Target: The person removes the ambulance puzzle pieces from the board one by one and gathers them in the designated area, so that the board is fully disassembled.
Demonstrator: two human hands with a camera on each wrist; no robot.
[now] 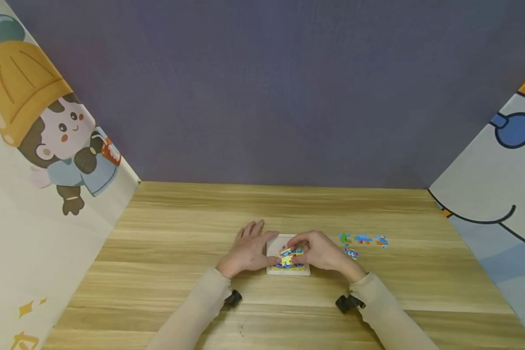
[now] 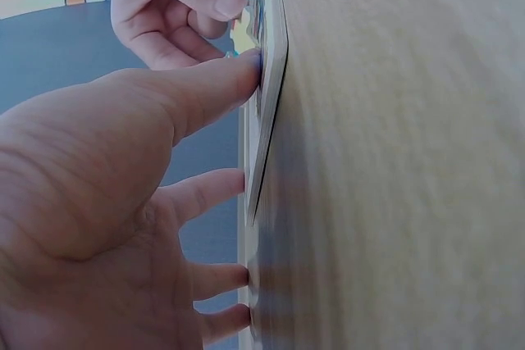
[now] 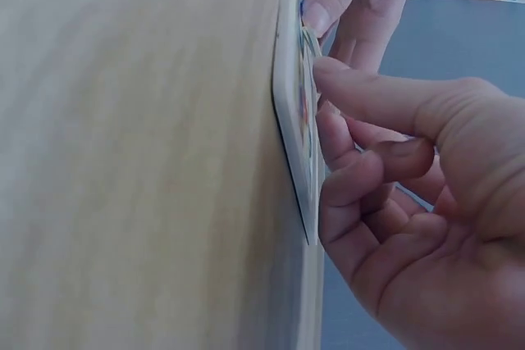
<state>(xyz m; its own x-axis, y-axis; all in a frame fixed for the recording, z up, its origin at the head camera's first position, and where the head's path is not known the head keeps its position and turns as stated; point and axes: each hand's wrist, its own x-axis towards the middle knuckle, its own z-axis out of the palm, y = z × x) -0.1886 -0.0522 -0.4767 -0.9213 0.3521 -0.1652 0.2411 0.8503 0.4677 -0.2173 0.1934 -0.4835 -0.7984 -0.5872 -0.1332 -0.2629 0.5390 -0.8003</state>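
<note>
A small white-rimmed jigsaw puzzle board [image 1: 273,247] lies flat on the table, with colourful pieces fitted in its near part. My left hand [image 1: 247,249] rests at the board's left side, fingers spread and straight. In the left wrist view, its thumb [image 2: 217,88] presses on the board's face. My right hand [image 1: 323,250] comes over the board from the right and pinches a yellow puzzle piece [image 1: 286,261] by its edge. The right wrist view shows that thumb [image 3: 361,92] against the tilted piece, the other fingers curled. The hands partly hide the board's middle.
To the right of the board lie several loose puzzle pieces: a green and blue one [image 1: 344,238], a blue one [image 1: 363,238], another blue one [image 1: 381,241] and a purple-blue one [image 1: 351,253]. A dark panel [image 1: 262,97] rises behind the wooden table [image 1: 179,214].
</note>
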